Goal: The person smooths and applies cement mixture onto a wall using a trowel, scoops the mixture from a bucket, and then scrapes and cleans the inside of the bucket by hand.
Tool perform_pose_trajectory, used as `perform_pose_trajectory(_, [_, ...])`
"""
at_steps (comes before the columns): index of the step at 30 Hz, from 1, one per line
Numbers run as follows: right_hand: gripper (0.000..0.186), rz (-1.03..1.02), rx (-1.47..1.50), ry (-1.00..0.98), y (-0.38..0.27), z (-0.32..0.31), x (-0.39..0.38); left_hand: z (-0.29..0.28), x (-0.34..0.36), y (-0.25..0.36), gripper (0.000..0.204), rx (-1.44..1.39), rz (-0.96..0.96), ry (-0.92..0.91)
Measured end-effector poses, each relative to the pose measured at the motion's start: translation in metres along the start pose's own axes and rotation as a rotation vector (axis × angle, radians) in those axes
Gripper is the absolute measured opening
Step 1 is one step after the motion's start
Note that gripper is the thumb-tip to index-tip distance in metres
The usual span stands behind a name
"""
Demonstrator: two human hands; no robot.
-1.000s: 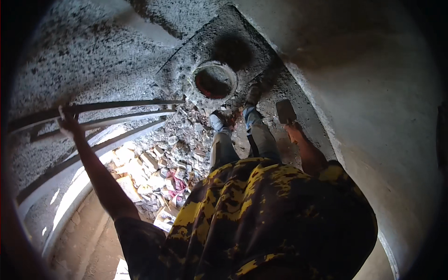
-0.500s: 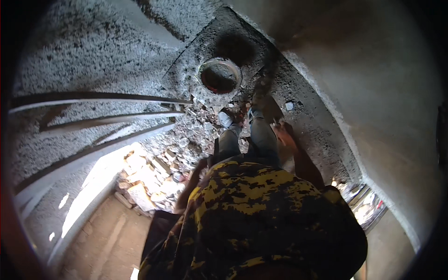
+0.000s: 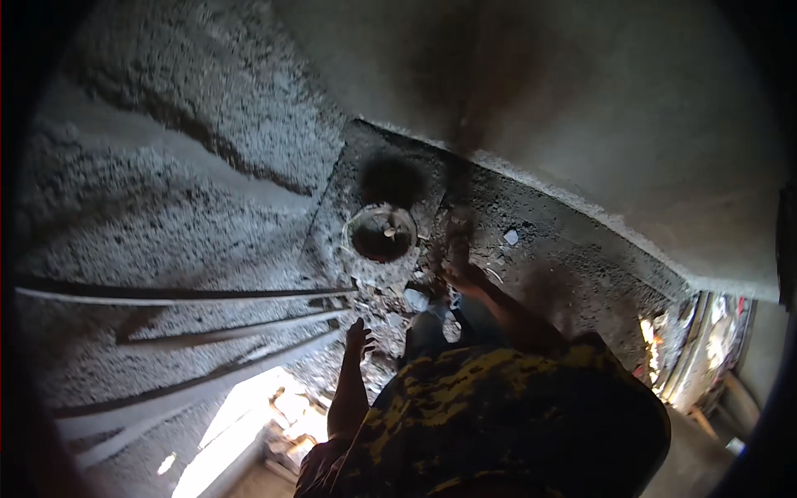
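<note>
My left hand (image 3: 359, 339) hangs beside the long pale bars, fingers apart and nothing in them. My right hand (image 3: 466, 279) reaches forward over the ground, its fingers closed near a dark shape (image 3: 457, 238) that I cannot make out in the shade. A round pan (image 3: 352, 222) with a pale, crusted rim sits ahead of my feet, left of the right hand. Inside its dark hollow lies a small light-coloured object (image 3: 389, 232). My grey shoe (image 3: 417, 298) shows just below the pan.
Several long bars (image 3: 191, 296) come in from the left, their ends near the pan. A rough speckled wall (image 3: 224, 199) is on the left, a smoother wall (image 3: 614, 141) on the right. A small pale chip (image 3: 511, 237) lies on the ground. Bright rubble (image 3: 299, 415) is at the lower left.
My right hand has moved forward and left, closer to the pan. My left hand has come out from beside my body and forward. A light object now shows in the pan. The view has shifted.
</note>
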State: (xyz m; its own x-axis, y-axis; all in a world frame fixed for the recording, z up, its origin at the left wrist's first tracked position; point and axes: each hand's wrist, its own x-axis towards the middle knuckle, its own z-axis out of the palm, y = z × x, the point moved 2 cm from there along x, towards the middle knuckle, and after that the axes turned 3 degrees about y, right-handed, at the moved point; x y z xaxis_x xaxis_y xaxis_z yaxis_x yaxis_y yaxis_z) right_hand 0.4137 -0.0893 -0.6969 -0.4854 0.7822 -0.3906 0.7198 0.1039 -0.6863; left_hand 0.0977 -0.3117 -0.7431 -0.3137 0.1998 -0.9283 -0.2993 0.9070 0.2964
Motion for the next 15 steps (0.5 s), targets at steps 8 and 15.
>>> perform_pose_trajectory(8, [0.081,1.404,0.532,-0.354,0.171,0.11,-0.409,0.056,0.029,0.118,0.035,0.385,0.444,-0.07])
perform_pose_trajectory(15, [0.053,1.353,1.017,0.236,0.137,0.223,-0.448,0.139,0.009,0.091,0.032,0.721,0.298,-0.233])
